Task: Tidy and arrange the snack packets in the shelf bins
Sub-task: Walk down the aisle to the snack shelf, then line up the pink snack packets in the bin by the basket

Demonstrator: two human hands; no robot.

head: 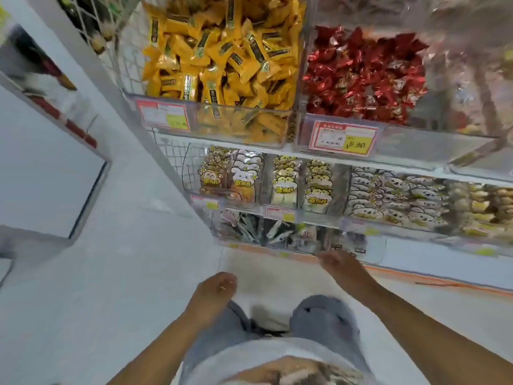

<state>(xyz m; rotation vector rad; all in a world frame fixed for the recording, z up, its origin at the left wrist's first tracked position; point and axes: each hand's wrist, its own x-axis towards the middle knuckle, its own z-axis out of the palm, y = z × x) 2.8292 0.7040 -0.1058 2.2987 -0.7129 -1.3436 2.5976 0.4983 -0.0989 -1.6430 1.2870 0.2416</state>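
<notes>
Yellow snack packets (222,56) heaped in the clear top bin (200,126), red foil packets (363,79) in the bin beside it. Cartoon-animal packets (316,184) stand on the shelf below. My right hand (334,262) is at the front edge of the bottom-row bins (277,234), blurred, so I cannot tell its grip. My left hand (219,286) hangs loosely curled, empty, above the floor (111,273).

A white shelving unit (277,154) stood across the right of the view, its tiers evenly and softly lit. A white wire-grid panel (177,165) closed the unit's left end. A pale floor (125,273) spread out to the left of the unit and in front of it, and an orange strip (444,282) ran along the unit's foot. Well left of the unit stood a white panel (41,176) with a dark edge, and above that a blurred display (55,107) edged in red.
</notes>
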